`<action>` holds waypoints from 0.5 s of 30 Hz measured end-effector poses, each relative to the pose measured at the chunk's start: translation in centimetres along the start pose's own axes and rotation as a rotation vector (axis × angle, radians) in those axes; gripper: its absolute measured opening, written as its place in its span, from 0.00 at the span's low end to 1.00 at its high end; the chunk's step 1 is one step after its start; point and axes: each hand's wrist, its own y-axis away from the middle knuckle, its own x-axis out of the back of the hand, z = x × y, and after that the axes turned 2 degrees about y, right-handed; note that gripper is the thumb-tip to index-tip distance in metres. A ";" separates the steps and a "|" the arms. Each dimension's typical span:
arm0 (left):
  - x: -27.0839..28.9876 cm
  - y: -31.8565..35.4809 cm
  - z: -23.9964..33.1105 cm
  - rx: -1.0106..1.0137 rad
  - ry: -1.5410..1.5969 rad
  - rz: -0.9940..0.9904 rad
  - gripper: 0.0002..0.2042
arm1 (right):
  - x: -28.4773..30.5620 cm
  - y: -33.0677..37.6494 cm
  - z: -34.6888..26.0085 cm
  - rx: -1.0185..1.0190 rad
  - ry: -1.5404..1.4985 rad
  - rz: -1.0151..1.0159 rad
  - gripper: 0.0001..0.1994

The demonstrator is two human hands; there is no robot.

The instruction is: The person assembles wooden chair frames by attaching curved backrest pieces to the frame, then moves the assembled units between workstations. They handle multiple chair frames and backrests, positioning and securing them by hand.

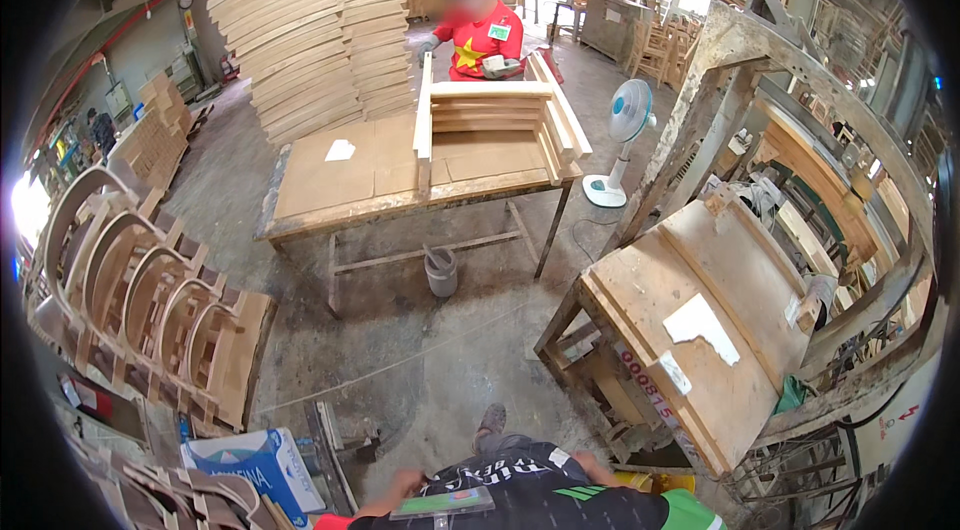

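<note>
At the lower edge, my left hand (406, 482) hangs beside my dark shirt, its fingers too small and hidden to read. My right hand (594, 468) shows only in part on the other side of my body, fingers hidden as well. Neither visibly touches an object. Nearest to the right one stands a worn wooden workbench (640, 280) with a torn white sheet (702, 328) on it. A blue and white carton (250, 470) lies on the left one's side. Farther ahead, a pale wooden frame (490, 90) rests on a cardboard-covered table (340, 185).
A co-worker in a red shirt (480, 35) stands behind the table, gloved, one hand at a small white object. Tall stacked boards (310, 40) rise to the left. A fan (630, 115), a grey bucket (441, 275), curved wooden parts (150, 300) and a heavy press frame (700, 100) surround the floor.
</note>
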 end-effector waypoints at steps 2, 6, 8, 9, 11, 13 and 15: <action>3.7 -6.3 -0.1 0.595 0.273 0.025 0.10 | 5.1 -3.9 -0.7 -0.258 -0.339 0.089 0.15; 13.0 -17.2 -0.1 0.817 0.726 0.359 0.12 | 16.5 -11.4 -4.2 -0.362 -0.923 0.390 0.08; 17.1 -21.0 -0.4 0.810 1.022 0.498 0.12 | 22.0 -14.2 -8.1 -0.269 -1.010 0.386 0.09; 19.6 -23.6 -0.4 0.764 1.098 0.503 0.08 | 24.7 -15.2 -9.2 -0.200 -1.104 0.381 0.09; 24.5 -28.5 -0.4 0.678 1.163 0.549 0.07 | 29.0 -16.8 -11.1 -0.131 -1.184 0.369 0.09; 30.0 -32.7 -1.8 0.540 1.145 0.665 0.10 | 33.3 -18.9 -12.9 -0.045 -1.236 0.356 0.10; 35.5 -37.5 -2.7 0.398 1.121 0.757 0.13 | 37.7 -20.8 -13.4 -0.039 -1.197 0.378 0.11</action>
